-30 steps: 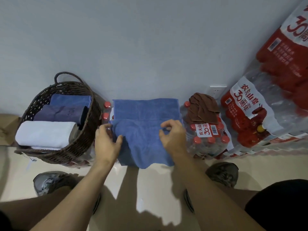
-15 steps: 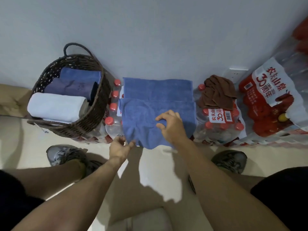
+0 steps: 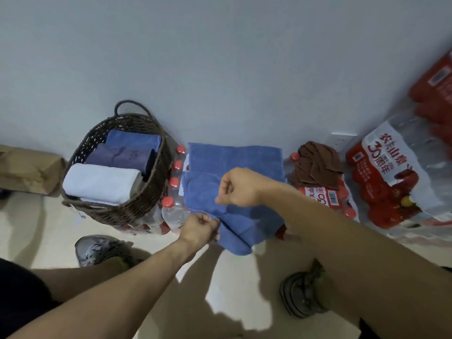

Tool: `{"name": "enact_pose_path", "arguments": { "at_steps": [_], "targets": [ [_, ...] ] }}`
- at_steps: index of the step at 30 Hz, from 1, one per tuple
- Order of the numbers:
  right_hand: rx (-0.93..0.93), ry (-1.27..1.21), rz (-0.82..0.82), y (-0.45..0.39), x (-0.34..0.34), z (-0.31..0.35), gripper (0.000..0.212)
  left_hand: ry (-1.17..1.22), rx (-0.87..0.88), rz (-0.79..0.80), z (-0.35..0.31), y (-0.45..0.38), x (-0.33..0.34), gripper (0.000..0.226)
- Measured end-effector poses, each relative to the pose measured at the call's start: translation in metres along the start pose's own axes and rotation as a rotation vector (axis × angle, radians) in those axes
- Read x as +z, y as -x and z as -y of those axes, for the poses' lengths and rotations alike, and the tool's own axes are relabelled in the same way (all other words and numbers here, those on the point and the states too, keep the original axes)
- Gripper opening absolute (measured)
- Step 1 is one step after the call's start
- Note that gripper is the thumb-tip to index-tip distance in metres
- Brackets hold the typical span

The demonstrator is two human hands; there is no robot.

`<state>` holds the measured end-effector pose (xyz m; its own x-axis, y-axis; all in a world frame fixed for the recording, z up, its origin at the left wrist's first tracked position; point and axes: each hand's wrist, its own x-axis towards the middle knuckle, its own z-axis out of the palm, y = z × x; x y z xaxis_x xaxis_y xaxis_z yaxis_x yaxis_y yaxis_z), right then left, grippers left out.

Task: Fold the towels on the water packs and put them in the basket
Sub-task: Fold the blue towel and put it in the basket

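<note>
A blue towel (image 3: 234, 160) lies partly folded on a water pack (image 3: 174, 211) against the wall, its front part hanging over the pack's edge. My left hand (image 3: 199, 228) pinches the towel's lower left edge. My right hand (image 3: 238, 188) is curled over the towel's middle and pinches a fold of it. A crumpled brown towel (image 3: 318, 165) sits on the neighbouring water pack (image 3: 327, 199). The dark wicker basket (image 3: 146, 201) stands at the left and holds a white towel (image 3: 100, 182), a purple towel (image 3: 117, 155) and a blue towel (image 3: 133, 140), all folded.
More red-labelled water packs (image 3: 391, 177) are stacked at the right along the wall. A brown paper package (image 3: 27, 170) lies left of the basket. My two shoes (image 3: 97, 249) rest on the pale floor in front. A wall socket (image 3: 342, 139) sits behind the brown towel.
My left hand dropped from the towel's left side to its lower edge and took hold of it. My right hand shifted left over the towel's middle. The camera tilted downward.
</note>
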<state>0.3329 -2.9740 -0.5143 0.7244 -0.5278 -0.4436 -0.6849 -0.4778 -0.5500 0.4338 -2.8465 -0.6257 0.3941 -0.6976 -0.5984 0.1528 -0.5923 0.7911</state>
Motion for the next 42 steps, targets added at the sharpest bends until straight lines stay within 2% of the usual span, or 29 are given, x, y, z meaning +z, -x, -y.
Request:
{"name": "enact_pose_path", "arguments": {
  "at_steps": [2,4,6,8,10,13,16,19,23,24,26,28,31,34,35,37,39,41,42],
  "targets": [
    [-0.002,0.194,0.138,0.012,-0.009,0.006,0.029,-0.024,-0.002,0.084,-0.025,0.008,0.002,0.021],
    [0.026,0.310,0.244,0.024,-0.012,0.000,0.053,-0.060,0.007,0.141,-0.051,0.015,0.003,0.020],
    [0.022,0.244,0.177,0.036,-0.010,-0.013,0.063,-0.035,0.029,0.194,-0.077,0.021,0.002,0.019],
    [-0.013,0.019,-0.019,0.044,-0.005,-0.025,0.053,-0.016,0.079,0.262,-0.103,0.027,0.001,0.016],
    [-0.043,-0.282,-0.140,0.046,-0.002,-0.029,0.039,-0.058,0.127,0.307,-0.122,0.030,-0.002,0.012],
    [-0.037,-0.597,-0.152,0.039,-0.006,-0.025,0.028,-0.145,0.170,0.338,-0.144,0.035,-0.011,0.016],
    [-0.028,-0.704,-0.203,0.030,-0.013,-0.015,0.019,-0.290,0.187,0.423,-0.155,0.036,-0.031,0.033],
    [0.002,-0.826,-0.256,0.022,-0.016,-0.008,0.015,-0.516,0.205,0.480,-0.154,0.037,-0.049,0.034],
    [0.043,-0.858,-0.283,0.015,-0.020,-0.005,0.021,-0.595,0.302,0.476,-0.162,0.034,-0.049,0.020],
    [0.073,-0.815,-0.321,0.015,-0.020,-0.005,0.026,-0.564,0.305,0.458,-0.166,0.033,-0.048,0.017],
    [0.110,-0.550,-0.466,0.018,-0.023,-0.004,0.031,-0.511,0.308,0.412,-0.173,0.034,-0.049,0.014],
    [0.042,-0.371,-0.497,0.025,-0.028,-0.001,0.026,-0.444,0.296,0.371,-0.179,0.037,-0.051,0.019],
    [-0.093,-0.395,-0.332,0.037,-0.036,0.012,0.023,-0.203,0.223,0.334,-0.189,0.040,-0.055,0.026],
    [-0.253,-0.230,-0.385,0.044,-0.039,0.019,0.030,0.048,0.150,0.288,-0.200,0.043,-0.054,0.013],
    [-0.284,-0.235,-0.404,0.045,-0.039,0.020,0.029,0.100,0.114,0.289,-0.203,0.043,-0.054,0.009],
    [-0.259,-0.406,-0.412,0.043,-0.041,0.023,0.023,0.153,0.053,0.343,-0.210,0.046,-0.057,0.010],
    [-0.233,-0.490,-0.409,0.040,-0.044,0.023,0.018,0.129,0.045,0.396,-0.214,0.047,-0.062,0.010],
    [-0.245,-0.516,-0.375,0.039,-0.047,0.021,0.011,-0.049,0.133,0.346,-0.214,0.045,-0.068,0.035],
    [-0.258,-0.548,-0.357,0.039,-0.048,0.020,0.007,-0.236,0.256,0.265,-0.211,0.044,-0.072,0.048]
  ]
}}
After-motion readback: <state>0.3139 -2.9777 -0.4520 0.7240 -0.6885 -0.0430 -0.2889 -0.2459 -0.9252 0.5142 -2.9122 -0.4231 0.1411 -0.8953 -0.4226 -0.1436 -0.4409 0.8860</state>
